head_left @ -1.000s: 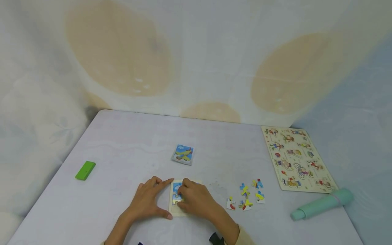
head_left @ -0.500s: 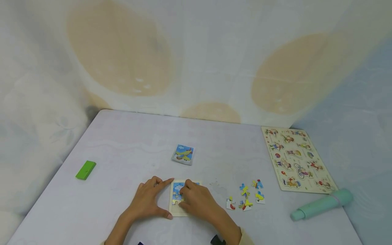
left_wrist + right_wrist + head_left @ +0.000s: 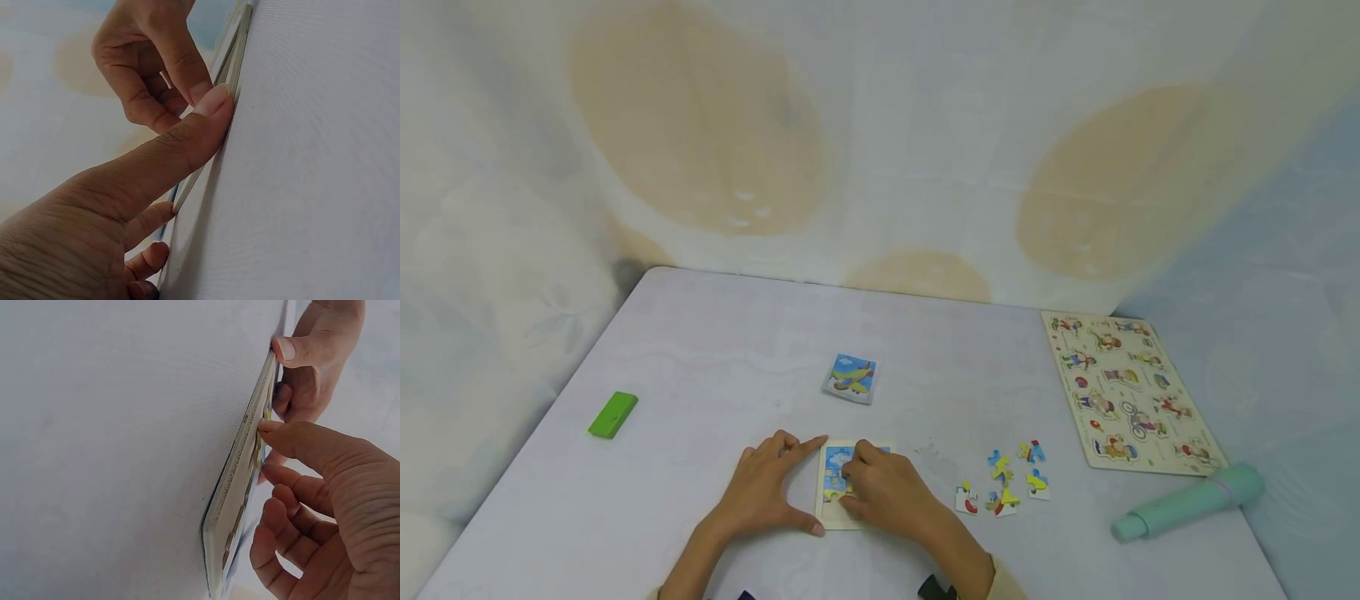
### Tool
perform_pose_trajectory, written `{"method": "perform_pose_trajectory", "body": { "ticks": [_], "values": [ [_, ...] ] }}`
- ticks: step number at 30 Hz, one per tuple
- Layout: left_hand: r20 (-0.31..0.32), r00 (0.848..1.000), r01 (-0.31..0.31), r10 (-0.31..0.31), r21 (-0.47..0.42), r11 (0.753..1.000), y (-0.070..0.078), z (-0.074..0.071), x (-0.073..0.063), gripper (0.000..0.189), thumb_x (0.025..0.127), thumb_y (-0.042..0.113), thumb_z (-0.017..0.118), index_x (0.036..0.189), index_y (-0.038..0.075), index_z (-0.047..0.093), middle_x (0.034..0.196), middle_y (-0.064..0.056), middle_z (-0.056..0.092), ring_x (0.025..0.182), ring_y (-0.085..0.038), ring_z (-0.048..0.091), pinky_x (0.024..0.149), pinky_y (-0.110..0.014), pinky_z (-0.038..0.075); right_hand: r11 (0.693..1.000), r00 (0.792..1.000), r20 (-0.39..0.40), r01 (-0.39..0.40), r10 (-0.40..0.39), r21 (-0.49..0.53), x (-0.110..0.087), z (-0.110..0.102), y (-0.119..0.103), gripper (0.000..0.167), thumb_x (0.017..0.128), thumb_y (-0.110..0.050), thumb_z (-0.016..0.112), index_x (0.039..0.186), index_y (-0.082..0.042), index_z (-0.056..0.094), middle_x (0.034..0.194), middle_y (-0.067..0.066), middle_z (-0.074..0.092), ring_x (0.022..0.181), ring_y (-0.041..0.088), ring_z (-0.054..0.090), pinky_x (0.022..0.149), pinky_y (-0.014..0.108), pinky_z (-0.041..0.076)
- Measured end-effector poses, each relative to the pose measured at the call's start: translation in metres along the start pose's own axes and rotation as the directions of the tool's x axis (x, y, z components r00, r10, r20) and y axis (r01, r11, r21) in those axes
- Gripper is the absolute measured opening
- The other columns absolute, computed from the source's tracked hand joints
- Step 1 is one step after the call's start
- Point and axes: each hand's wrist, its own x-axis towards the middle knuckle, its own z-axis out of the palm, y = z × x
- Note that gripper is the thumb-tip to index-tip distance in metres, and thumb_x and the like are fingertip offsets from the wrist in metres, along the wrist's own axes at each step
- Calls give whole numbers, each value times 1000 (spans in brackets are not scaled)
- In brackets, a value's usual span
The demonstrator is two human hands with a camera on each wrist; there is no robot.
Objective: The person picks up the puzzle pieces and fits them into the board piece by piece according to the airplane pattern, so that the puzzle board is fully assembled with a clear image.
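Note:
A small wooden jigsaw board (image 3: pixel 842 518) lies at the table's front, partly filled with blue and yellow pieces on its left side. My left hand (image 3: pixel 760 487) touches its left side, index finger straight at the far corner and thumb at the near corner. Over the board's middle, my right hand (image 3: pixel 887 493) has curled fingers and hides part of the picture. In the right wrist view, its thumb and index finger pinch a puzzle piece (image 3: pixel 257 450) at the board's surface. Several loose puzzle pieces (image 3: pixel 1002 498) are scattered to the right.
Behind the board lies a small airplane picture (image 3: pixel 850 377). A green block (image 3: pixel 613 415) sits at the left. On the right are a large wooden board with picture pieces (image 3: pixel 1127 392) and a rolled mint-green bundle (image 3: pixel 1187 504) with a band round it.
My right hand has shifted very slightly over the board, staying at nearly the same spot. The left hand keeps its place, and the loose pieces have not moved.

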Motion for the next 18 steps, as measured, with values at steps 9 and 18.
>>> {"method": "perform_pose_trajectory", "body": {
  "ticks": [9,18],
  "values": [
    [-11,1000,0,1,5,1000,-2,0,0,113,42,76,83,144,36,52,102,13,44,93,-8,40,74,-30,26,997,996,-74,43,-48,-59,4,4,5,33,85,-35,76,109,-12,75,90,-5,53,70,2,46,69,15,45],
    [-6,1000,0,0,4,1000,-4,2,1,115,42,75,85,144,37,51,103,14,43,94,-7,42,76,-30,28,992,998,-45,40,-45,-120,-6,-2,0,51,88,-48,71,129,-17,67,94,-6,51,72,3,44,72,19,46]
  ]
}}
